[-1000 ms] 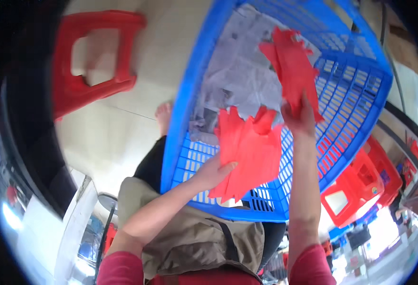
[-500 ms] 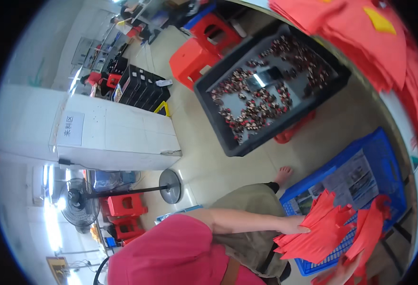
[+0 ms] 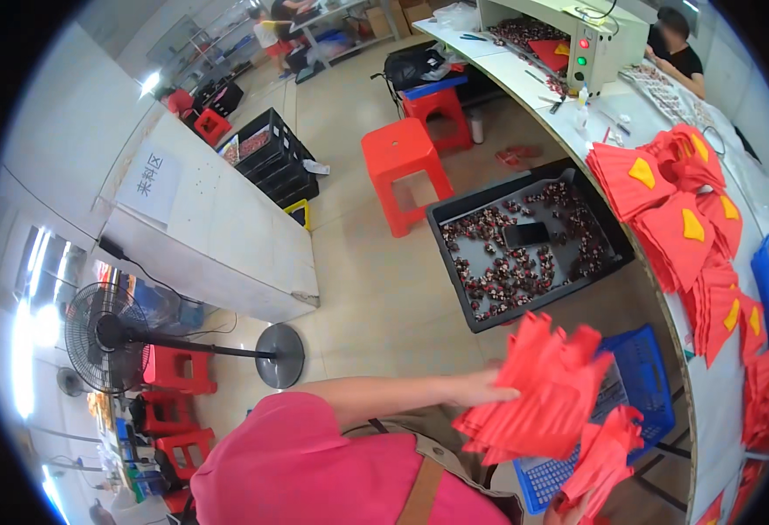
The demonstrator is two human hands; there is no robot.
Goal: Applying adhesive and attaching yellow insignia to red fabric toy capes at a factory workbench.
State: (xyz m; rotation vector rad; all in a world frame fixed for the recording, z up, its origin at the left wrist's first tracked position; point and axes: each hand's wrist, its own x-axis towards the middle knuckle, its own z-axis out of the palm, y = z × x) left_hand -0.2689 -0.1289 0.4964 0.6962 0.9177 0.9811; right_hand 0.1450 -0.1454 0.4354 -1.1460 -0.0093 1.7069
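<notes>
left hand [image 3: 487, 388]: clamped on a fanned sheaf of red cloth [image 3: 538, 389], near, right of centre
right hand [image 3: 566, 509]: clamped on a second red bundle [image 3: 608, 455], partly cut off at the near edge
blue basket [image 3: 657, 376]: beneath both bundles, partly hidden
white table [image 3: 706, 429]: right, bearing more red stacks [image 3: 664, 232]

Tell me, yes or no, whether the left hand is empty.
No, the left hand grips a fanned stack of red fabric pieces, with its thumb lying over them.
</notes>
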